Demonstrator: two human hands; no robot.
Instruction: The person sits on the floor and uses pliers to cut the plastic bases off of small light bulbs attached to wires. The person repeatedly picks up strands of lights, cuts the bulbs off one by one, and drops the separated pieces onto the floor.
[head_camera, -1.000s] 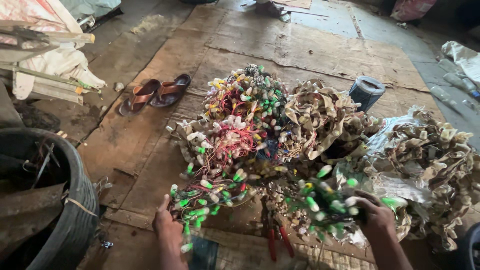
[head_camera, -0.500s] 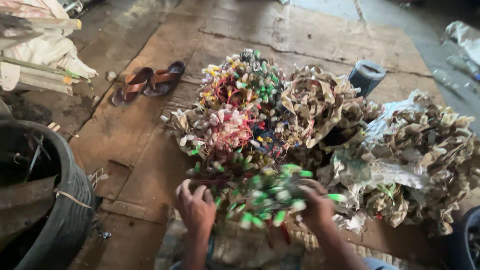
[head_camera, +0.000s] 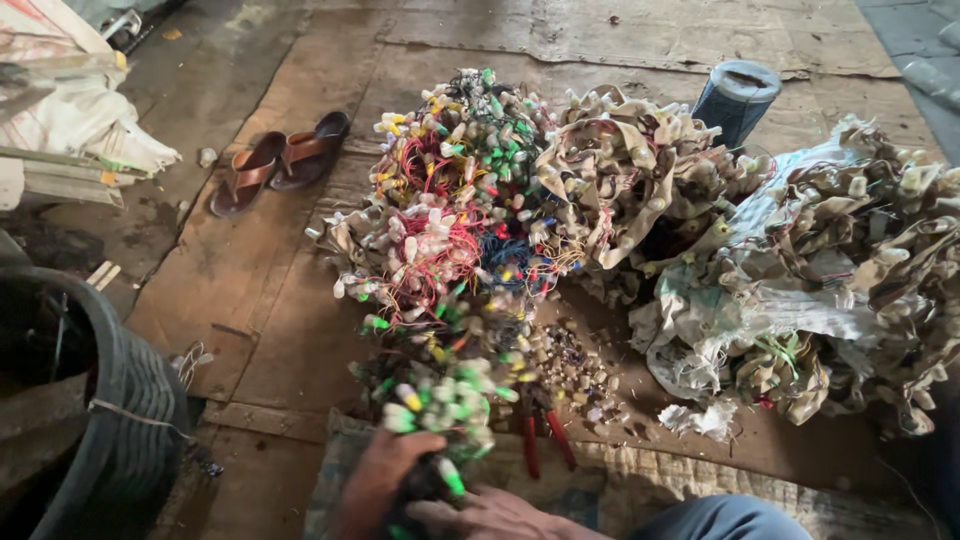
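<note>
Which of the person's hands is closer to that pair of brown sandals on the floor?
The left. The left hand grips the green bulb bundle, below and right of the sandals. The right hand lies farther right, at the bundle's base.

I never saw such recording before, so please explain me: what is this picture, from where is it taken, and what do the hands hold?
One camera, worn on a person's head, looks down at the floor and at the person's own bare hands. The left hand and right hand together grip a bundle of small green-capped bulbs on wires. Ahead lies a big pile of similar wired bulbs on flattened cardboard. Red-handled pliers lie close by, brown sandals farther left.
</note>
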